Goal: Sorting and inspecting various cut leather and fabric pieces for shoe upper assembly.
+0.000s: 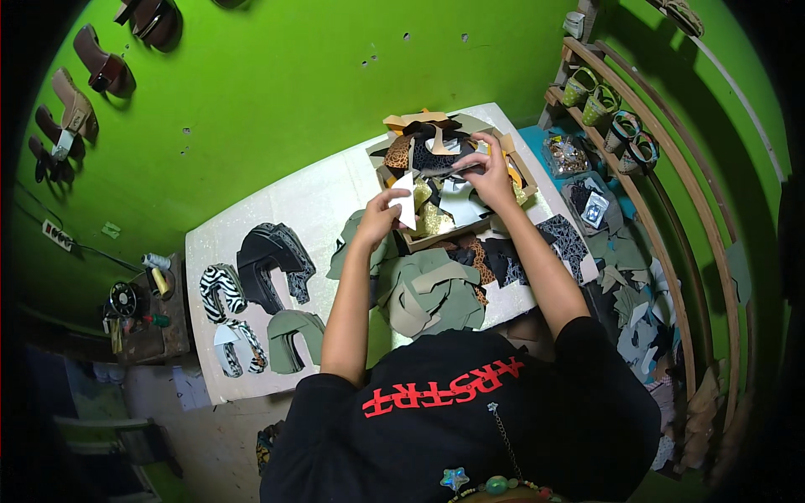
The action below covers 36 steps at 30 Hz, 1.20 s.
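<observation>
My left hand (380, 220) is closed on a white cut piece (405, 198), a pointed flat shape held up at the left side of a cardboard box (451, 236). Over the box, my right hand (493, 174) pinches the edge of a dark grey piece (466, 167), partly hidden by the fingers. Mixed scraps fill the box: leopard print (397, 154), glittery gold (434, 220), silver-white (459, 198) and black. In front of the box lies a heap of olive-green cut pieces (436, 293).
On the table's left stand stacks of curved pieces: black (267, 258), zebra print (220, 293) and green (295, 340). Patterned black scraps (563, 243) lie right. A wooden rack (646, 109) holds shoe uppers. Sandals (101, 63) hang on the green wall. A small side table (159, 314) carries thread spools.
</observation>
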{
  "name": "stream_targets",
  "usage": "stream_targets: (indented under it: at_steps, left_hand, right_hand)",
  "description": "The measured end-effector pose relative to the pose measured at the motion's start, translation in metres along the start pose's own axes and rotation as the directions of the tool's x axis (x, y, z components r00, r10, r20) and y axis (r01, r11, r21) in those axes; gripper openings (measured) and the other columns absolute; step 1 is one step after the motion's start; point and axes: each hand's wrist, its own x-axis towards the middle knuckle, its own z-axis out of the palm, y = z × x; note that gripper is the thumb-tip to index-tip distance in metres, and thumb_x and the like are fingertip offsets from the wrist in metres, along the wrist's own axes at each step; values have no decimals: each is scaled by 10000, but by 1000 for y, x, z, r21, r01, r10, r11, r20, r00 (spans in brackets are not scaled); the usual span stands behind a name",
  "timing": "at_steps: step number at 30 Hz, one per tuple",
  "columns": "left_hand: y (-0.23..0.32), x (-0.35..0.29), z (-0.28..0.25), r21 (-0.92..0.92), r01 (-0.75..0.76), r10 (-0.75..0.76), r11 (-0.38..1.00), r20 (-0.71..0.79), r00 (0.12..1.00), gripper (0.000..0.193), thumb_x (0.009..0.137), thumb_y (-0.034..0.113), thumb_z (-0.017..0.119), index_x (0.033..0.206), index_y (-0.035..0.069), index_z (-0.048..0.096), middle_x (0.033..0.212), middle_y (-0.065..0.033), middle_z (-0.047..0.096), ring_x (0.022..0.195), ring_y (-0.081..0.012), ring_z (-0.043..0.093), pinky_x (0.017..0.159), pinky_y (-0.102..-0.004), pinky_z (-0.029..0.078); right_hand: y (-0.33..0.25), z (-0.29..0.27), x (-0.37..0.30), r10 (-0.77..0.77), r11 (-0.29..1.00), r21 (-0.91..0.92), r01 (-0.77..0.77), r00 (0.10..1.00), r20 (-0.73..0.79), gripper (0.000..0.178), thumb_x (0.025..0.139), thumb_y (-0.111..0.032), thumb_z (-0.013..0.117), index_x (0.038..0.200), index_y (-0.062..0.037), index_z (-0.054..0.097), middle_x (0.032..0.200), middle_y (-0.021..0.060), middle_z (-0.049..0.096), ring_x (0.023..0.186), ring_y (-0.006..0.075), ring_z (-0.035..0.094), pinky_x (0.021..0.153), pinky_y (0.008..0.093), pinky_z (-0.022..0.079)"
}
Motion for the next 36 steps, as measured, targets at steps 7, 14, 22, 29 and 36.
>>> stream_targets:
  at_steps: [7, 14, 22, 29, 36]
  left_hand:
    - [9, -18, 20, -212, 80, -96, 974, -66, 993, 369, 881, 381, 441, 954, 59, 605, 908, -24, 589, 713, -90, 534, 642, -240, 453]
    - [-10, -12, 8, -15, -77, 72, 997, -193, 979, 243, 829, 267, 575, 915, 43, 612, 733, 32, 584, 616, -51, 491, 560, -202, 388]
    - [-19, -16, 7, 51, -142, 150, 989, -428, 891, 195, 834, 211, 576, 882, 25, 610, 674, 22, 558, 570, -41, 456, 515, -195, 360]
    - [-37, -24, -33, -11, -199, 149, 980, -622, 769, 183, 829, 191, 581, 879, 15, 590, 675, -6, 556, 521, -63, 475, 433, -200, 372]
    - [-40, -36, -12, -171, -49, -22, 984, -386, 922, 176, 808, 164, 599, 928, 44, 551, 751, -2, 578, 597, -73, 537, 485, -200, 428]
  right_hand:
    - [-3, 26, -18, -433, 830, -339, 444, 895, 112, 135, 557, 103, 576, 590, -28, 582, 777, 50, 650, 816, 186, 545, 758, 294, 424]
    - [0, 40, -33, -288, 914, -250, 320, 945, 156, 144, 579, 115, 551, 669, 11, 594, 799, 88, 615, 777, 189, 596, 699, 273, 464]
    - [7, 47, -33, -307, 900, -275, 337, 940, 149, 98, 600, 95, 581, 660, 17, 582, 756, 95, 629, 726, 186, 612, 666, 263, 477]
    - [18, 41, -34, -337, 873, -356, 334, 940, 56, 90, 602, 69, 611, 653, -2, 588, 780, 90, 622, 752, 186, 608, 686, 274, 475]
    - [14, 87, -46, -448, 824, -335, 457, 887, 110, 103, 595, 61, 625, 653, -21, 605, 866, 80, 550, 770, 189, 579, 687, 277, 466]
